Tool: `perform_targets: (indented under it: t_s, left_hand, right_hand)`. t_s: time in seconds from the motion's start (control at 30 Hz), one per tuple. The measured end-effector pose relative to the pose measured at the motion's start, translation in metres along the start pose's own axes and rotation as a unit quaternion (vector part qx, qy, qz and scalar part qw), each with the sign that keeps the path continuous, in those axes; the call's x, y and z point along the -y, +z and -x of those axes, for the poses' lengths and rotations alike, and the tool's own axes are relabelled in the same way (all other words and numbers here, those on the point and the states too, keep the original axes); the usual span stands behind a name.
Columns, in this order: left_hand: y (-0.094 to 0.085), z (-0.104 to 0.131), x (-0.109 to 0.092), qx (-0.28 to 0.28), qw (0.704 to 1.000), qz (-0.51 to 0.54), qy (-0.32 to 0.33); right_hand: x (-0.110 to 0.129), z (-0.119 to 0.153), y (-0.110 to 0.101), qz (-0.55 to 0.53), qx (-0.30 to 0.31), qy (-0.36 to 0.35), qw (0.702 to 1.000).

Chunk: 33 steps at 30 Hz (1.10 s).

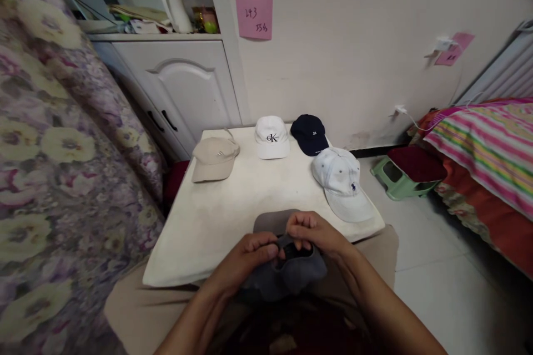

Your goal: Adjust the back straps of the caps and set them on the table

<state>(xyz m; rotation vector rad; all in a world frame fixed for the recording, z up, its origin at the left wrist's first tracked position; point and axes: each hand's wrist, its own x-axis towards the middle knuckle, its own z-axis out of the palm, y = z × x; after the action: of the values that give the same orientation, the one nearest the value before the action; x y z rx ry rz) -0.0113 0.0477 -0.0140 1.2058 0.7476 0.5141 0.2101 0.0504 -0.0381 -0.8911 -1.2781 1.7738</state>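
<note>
Gray cap (295,275), lower centre of frame | left hand (252,250) and right hand (315,231): fingers pinching its strap (285,241) | probably best kept flat, untwisted, evenly tensioned

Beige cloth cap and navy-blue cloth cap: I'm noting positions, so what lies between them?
In the head view, a white cloth cap with black lettering lies between the beige cap and navy cap.

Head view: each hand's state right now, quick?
Left hand: closed, pinching the strap of the gray baseball cap.
Right hand: closed, pinching that same strap.
</note>
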Motion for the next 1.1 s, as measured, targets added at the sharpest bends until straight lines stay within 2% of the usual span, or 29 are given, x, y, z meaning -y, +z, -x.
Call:
perform_targets:
  t_s: [0.13,0.27,0.37,0.43,0.53,0.63,0.73,0.8,0.9,1.03,1.1]
  left_hand:
    - [-0.005,-0.002,-0.014,-0.005,0.997,0.068,0.033]
    - [-0.009,-0.003,-0.028,0.030,0.997,0.060,0.036]
    - [-0.009,-0.004,-0.040,0.059,0.996,0.068,0.008]
    - [-0.010,-0.003,-0.048,0.054,0.997,0.055,0.027]
    - [-0.014,-0.002,-0.060,0.059,0.994,0.033,0.086]
    - [-0.020,0.000,-0.064,0.079,0.993,0.046,0.074]
    - [-0.022,0.000,-0.057,0.112,0.985,0.121,0.050]
    - [-0.021,-0.004,-0.045,0.130,0.969,0.194,0.075]
    - [-0.019,-0.014,-0.024,0.098,0.944,0.288,0.131]
    - [-0.015,-0.027,-0.001,0.072,0.938,0.309,0.143]
    - [-0.015,-0.030,0.006,0.044,0.931,0.325,0.162]
  right_hand:
    - [0.002,0.002,-0.010,-0.028,0.045,-0.008,0.999]
    - [0.008,0.002,-0.016,-0.083,0.014,-0.015,0.996]
    - [0.020,0.000,-0.015,-0.152,-0.016,-0.027,0.988]
    - [0.030,-0.002,-0.011,-0.176,-0.019,-0.034,0.984]
    - [0.042,-0.003,-0.007,-0.186,-0.006,-0.034,0.982]
    - [0.048,-0.002,-0.003,-0.178,0.021,-0.038,0.983]
    - [0.045,-0.003,0.001,-0.186,0.041,-0.043,0.981]
    - [0.041,-0.006,0.004,-0.222,0.028,-0.049,0.973]
    - [0.036,-0.014,0.005,-0.302,-0.006,-0.040,0.952]
    - [0.031,-0.022,0.001,-0.365,-0.026,0.028,0.930]
    - [0.028,-0.023,-0.003,-0.366,-0.019,0.034,0.930]
